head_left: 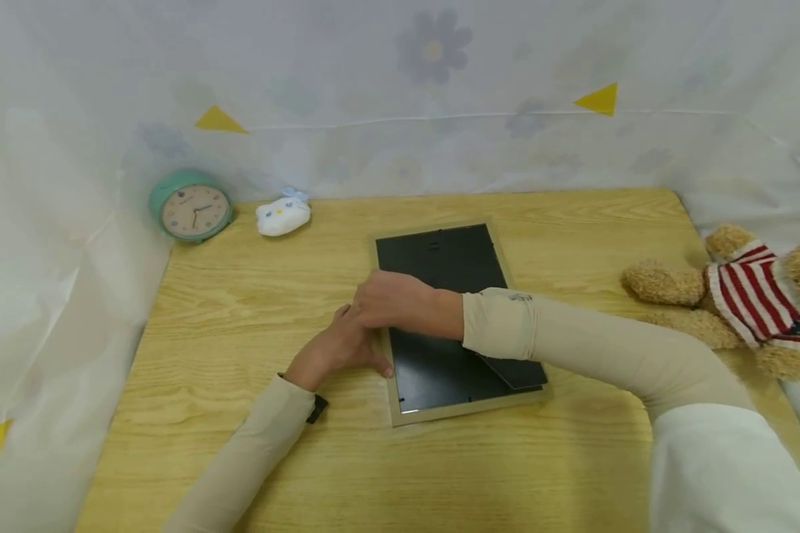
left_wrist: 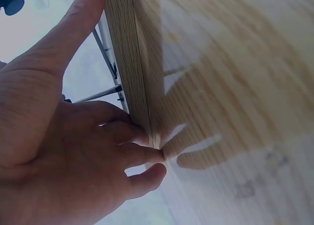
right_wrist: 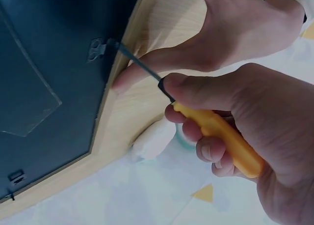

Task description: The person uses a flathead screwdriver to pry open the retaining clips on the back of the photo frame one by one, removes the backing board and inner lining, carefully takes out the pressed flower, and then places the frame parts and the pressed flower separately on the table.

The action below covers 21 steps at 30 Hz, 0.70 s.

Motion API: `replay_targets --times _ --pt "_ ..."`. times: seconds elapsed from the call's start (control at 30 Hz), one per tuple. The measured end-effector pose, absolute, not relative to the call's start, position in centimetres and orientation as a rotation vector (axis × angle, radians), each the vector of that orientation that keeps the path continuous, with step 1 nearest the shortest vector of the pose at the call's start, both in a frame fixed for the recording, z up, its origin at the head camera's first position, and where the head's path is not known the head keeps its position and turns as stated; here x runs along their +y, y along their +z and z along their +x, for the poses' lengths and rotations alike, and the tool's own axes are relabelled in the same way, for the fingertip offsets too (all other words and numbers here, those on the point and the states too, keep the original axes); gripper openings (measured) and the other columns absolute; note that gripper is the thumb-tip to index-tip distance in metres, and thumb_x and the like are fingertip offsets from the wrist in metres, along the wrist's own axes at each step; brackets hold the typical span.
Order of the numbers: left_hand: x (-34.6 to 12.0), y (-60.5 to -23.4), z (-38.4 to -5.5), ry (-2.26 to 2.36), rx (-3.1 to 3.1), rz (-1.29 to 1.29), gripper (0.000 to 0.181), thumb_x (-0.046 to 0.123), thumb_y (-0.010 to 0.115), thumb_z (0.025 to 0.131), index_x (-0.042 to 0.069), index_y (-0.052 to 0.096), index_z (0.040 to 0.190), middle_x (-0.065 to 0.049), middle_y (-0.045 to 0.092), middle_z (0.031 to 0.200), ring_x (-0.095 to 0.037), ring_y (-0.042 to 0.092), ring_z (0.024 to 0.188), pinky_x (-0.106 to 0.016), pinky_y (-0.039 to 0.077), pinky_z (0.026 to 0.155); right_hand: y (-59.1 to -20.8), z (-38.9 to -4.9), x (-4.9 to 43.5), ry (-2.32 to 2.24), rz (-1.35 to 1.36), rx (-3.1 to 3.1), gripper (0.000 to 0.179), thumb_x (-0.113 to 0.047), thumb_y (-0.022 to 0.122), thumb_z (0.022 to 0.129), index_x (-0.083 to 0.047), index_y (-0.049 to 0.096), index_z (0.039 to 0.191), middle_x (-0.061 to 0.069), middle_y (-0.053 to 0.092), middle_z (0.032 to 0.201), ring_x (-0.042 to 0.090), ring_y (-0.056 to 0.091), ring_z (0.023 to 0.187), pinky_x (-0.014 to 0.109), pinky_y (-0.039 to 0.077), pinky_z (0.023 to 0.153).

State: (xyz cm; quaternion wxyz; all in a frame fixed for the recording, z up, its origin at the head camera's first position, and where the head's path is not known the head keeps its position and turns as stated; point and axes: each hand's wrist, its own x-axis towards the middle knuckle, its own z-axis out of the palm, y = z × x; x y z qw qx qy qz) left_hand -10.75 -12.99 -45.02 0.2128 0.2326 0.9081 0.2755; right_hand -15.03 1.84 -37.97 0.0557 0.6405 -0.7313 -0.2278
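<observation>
A picture frame (head_left: pixel 433 374) lies face down on the table, showing its black back and pale wooden border. My right hand (head_left: pixel 396 300) grips a screwdriver with a yellow handle (right_wrist: pixel 216 131). Its thin shaft reaches over the border, with the tip at a small metal fitting (right_wrist: pixel 95 49) on the backing's edge. Against the frame's left side, my left hand (head_left: pixel 343 344) rests with its thumb along the wooden border (left_wrist: pixel 122 48) and its other fingertips low at the outer edge. The right hand partly hides the left in the head view.
A stand flap (head_left: pixel 516 371) sticks up from the frame's back. At the table's far left are a teal clock (head_left: pixel 195 209) and a white plush face (head_left: pixel 283 215). A teddy bear (head_left: pixel 750 296) in a striped top lies at the right. Pale curtain (head_left: pixel 347 66) surrounds the table.
</observation>
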Motion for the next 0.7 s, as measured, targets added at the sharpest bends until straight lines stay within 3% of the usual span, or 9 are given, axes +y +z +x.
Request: replay_targets --times 0.13,0.3,0.4,0.57,0.7 --pt "-13.1 -45.0 -10.7 0.787 2.522 0.640 0.127 0.040 0.096 0.063 -0.003 0.021 0.156 -0.017 0.025 0.162 -0.031 0.031 0.144 -0.062 0.018 0.113 -37.7 -14.8 1.6 -0.679 1.933 -2.214 0.009 -0.016 0.077 0.089 -0.025 0.076 0.085 -0.007 0.068 0.081 0.007 0.059 0.071 0.026 0.050 0.065" --pt "-13.1 -45.4 -10.8 0.789 2.494 0.599 0.133 0.042 0.095 0.064 0.004 0.012 0.160 -0.019 0.008 0.166 -0.043 0.009 0.151 -0.065 0.014 0.114 -38.1 -15.0 3.0 -0.691 1.850 -2.363 0.010 -0.018 0.074 0.092 -0.023 0.078 0.099 -0.003 0.070 0.092 0.013 0.064 0.081 0.028 0.053 0.074" --pt "-12.9 -45.5 -10.3 0.712 2.499 0.556 0.131 0.046 0.091 0.068 0.003 0.009 0.160 -0.021 0.002 0.166 -0.047 -0.001 0.150 -0.063 0.013 0.116 -38.7 -15.5 4.6 -0.696 1.743 -2.516 0.014 -0.021 0.071 0.094 -0.019 0.077 0.107 0.002 0.068 0.099 0.016 0.065 0.084 0.029 0.053 0.074" --pt "-12.2 -45.0 -7.7 0.622 2.534 0.535 0.123 0.052 0.083 0.077 -0.008 0.010 0.156 -0.027 0.004 0.163 -0.045 0.002 0.150 -0.059 0.013 0.118 -39.0 -16.5 7.9 -0.501 1.597 -2.741 0.021 -0.025 0.065 0.099 -0.009 0.074 0.109 0.007 0.065 0.100 0.018 0.064 0.080 0.030 0.054 0.066" --pt "-11.3 -44.9 -4.5 0.582 2.568 0.538 0.131 0.060 0.082 0.073 -0.010 0.009 0.155 -0.030 0.002 0.163 -0.045 0.002 0.150 -0.060 0.012 0.118 -39.0 -17.0 11.2 -0.157 1.476 -2.864 0.025 -0.032 0.066 0.098 -0.006 0.069 0.102 0.006 0.059 0.090 0.016 0.058 0.070 0.029 0.051 0.059"
